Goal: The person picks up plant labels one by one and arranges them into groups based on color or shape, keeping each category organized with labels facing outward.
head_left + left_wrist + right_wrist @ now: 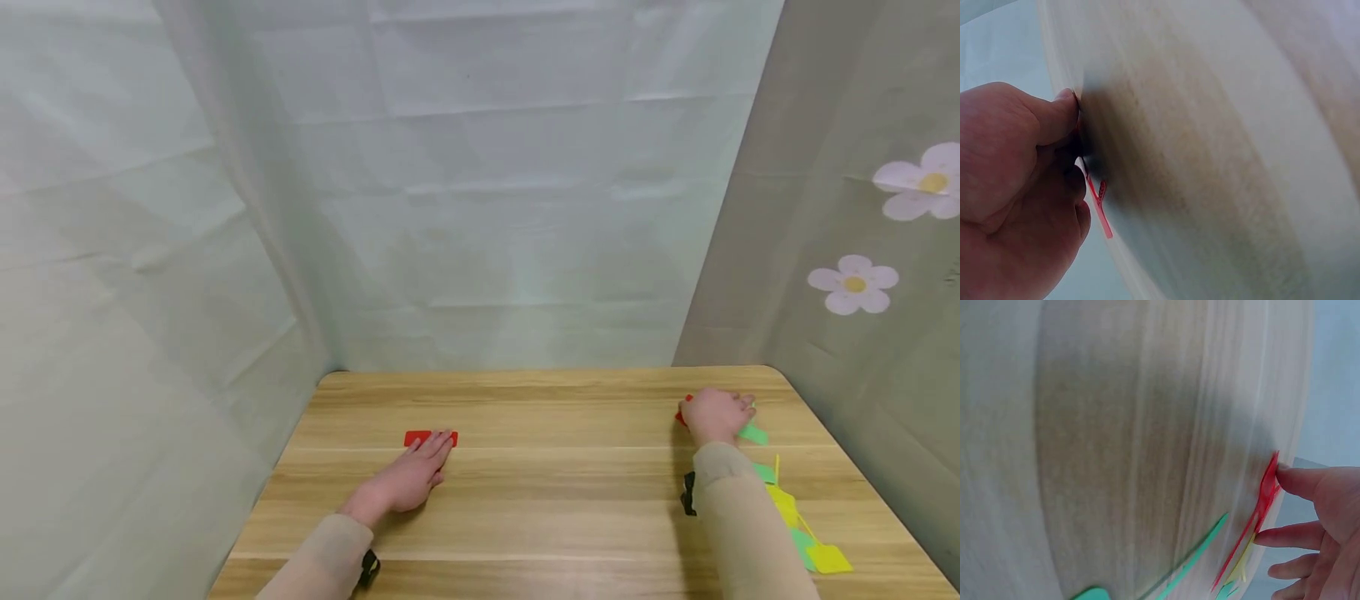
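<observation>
1. Writing: A small dark mark (pixel 952 275) at the right edge of the grey panel (pixel 840 192) was too small to read.
2. Printed motifs: Two flowers (pixel 855 285), white-petalled with yellow centres, showed on that panel.
3. Red pieces: Two were visible on the table (pixel 562 508), the left red piece (pixel 417 437) and the right red piece (pixel 1267 490), well apart near the far edge.
4. Other pieces: Three green patches (pixel 802 548) and two broad yellow patches (pixel 829 560) showed on the right side, partly overlapping; the right arm hid some.
5. Left hand (pixel 408 482): Fingers were extended and rested on the left red piece; no grip was seen.
6. Right hand (pixel 716 415): Thumb and fingers were spread, the thumb touching one end of the right red piece, without clasping it.
</observation>
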{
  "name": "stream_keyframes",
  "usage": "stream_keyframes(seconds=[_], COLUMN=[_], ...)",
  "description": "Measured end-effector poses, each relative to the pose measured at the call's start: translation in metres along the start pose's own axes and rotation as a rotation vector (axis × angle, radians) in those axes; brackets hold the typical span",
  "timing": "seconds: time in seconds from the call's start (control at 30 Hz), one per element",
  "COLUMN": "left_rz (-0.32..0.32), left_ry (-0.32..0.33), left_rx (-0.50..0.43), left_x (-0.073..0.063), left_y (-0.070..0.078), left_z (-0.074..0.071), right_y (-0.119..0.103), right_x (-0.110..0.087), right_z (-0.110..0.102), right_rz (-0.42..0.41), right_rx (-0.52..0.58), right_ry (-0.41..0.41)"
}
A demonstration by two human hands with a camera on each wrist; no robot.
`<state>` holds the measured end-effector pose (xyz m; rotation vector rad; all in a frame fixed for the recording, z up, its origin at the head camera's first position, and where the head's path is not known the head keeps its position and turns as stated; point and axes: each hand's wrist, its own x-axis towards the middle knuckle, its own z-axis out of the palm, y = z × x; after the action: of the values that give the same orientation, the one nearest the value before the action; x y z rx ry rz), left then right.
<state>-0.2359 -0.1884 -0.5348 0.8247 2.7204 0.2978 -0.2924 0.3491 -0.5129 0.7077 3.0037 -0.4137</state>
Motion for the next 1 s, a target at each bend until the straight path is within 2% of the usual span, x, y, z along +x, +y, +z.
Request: stream_keyframes(seconds=[0.33,0.67,1.0], left_rz=[-0.005,-0.007,-0.025], left_ry=[-0.002,0.003,-0.006], left_rx=[0.003,-0.012,-0.006], left_x=[-0.001,-0.002,-0.001], left_y=[0.002,0.002,0.006], left_z=[-0.002,0.0,-0.004], right_y=[0.002,0.011,0.013], right_x=[-0.006,0.0,0.002], right_z=[-0.007,-0.001,-0.002], right_rz=[-0.032,-0.011,-0.028], right_rx=[0.012,0.044,0.031], right_ry=[0.014,0.006,0.041])
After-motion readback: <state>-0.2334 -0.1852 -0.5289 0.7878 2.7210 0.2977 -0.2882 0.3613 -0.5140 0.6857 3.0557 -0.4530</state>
